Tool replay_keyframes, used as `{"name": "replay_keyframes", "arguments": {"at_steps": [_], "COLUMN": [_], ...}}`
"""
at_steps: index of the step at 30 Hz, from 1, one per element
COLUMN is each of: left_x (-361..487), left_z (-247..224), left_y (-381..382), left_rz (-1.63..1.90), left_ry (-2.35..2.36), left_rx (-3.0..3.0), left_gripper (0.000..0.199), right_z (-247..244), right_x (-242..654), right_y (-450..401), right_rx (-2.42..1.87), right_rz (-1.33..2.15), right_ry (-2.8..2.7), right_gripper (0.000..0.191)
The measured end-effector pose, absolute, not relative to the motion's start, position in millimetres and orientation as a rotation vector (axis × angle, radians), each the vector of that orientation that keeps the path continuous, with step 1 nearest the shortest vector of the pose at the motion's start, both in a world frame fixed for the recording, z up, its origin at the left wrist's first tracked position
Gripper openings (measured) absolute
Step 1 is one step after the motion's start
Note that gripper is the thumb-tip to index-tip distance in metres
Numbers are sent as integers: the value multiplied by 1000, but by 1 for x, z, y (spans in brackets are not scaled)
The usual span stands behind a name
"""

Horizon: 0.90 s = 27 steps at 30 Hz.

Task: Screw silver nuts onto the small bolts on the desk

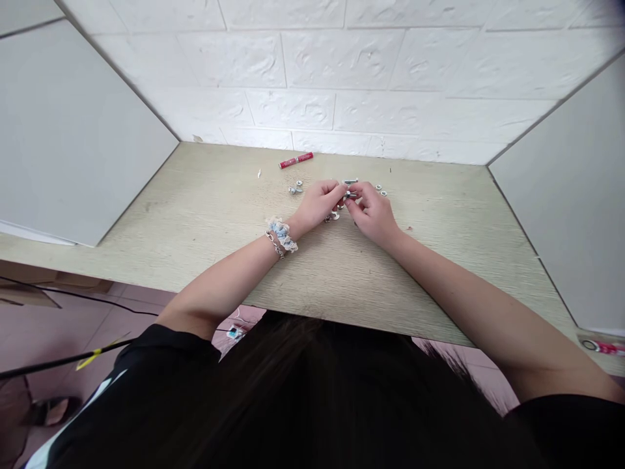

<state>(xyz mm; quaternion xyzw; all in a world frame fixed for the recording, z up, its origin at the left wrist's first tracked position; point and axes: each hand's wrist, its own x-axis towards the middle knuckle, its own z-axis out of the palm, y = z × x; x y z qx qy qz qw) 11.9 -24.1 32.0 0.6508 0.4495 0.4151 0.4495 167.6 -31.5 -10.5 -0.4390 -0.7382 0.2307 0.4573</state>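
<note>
A small metal bolt (349, 194) sits between my two hands, pinched at the fingertips. My left hand (318, 203) is closed, with thumb and forefinger at the bolt's left end. From the other side, my right hand (372, 213) grips it with curled fingers; whether a nut is on it I cannot tell. Just behind the fingertips lies another bolt (350, 181). Below my left fingers are some metal pieces, among them a washer-like one (334, 215), partly hidden. Right of my right hand rest two nuts (381, 190).
Left of my hands, a nut (299, 183) and a bolt-like piece (295, 191) lie on the wooden table (219, 208). A red tube (295, 160) lies near the white brick wall (312, 107). Grey panels (83, 124) stand at both sides.
</note>
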Motion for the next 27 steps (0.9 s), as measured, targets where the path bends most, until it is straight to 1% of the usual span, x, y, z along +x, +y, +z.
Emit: {"name": "replay_keyframes", "arguments": {"at_steps": [2, 7, 9, 11, 16, 22, 27], "left_x": [12, 12, 12, 12, 12, 12, 12], "left_z": [32, 30, 29, 28, 29, 29, 28], "left_y": [-24, -22, -22, -22, -23, -23, -24], "left_rz": [1023, 1031, 1037, 1037, 1021, 1024, 1035], "left_ry": [1112, 1102, 1096, 1092, 1108, 1119, 1099], "left_rx": [1607, 1634, 1641, 1636, 1604, 1637, 1627], "left_gripper": [42, 42, 42, 42, 40, 40, 40], "right_z": [-9, -4, -3, -4, -8, -10, -9], "right_x": [168, 171, 171, 171, 169, 167, 168], "right_y": [-32, -34, -35, -35, -33, -32, -31], "right_rx": [-1091, -1085, -1068, -1067, -1083, -1065, -1073], "right_rz": [583, 646, 649, 652, 589, 491, 511], "right_ry": [-1823, -1855, -1855, -1839, -1787, -1835, -1851], "right_gripper": [26, 43, 46, 43, 22, 18, 15]}}
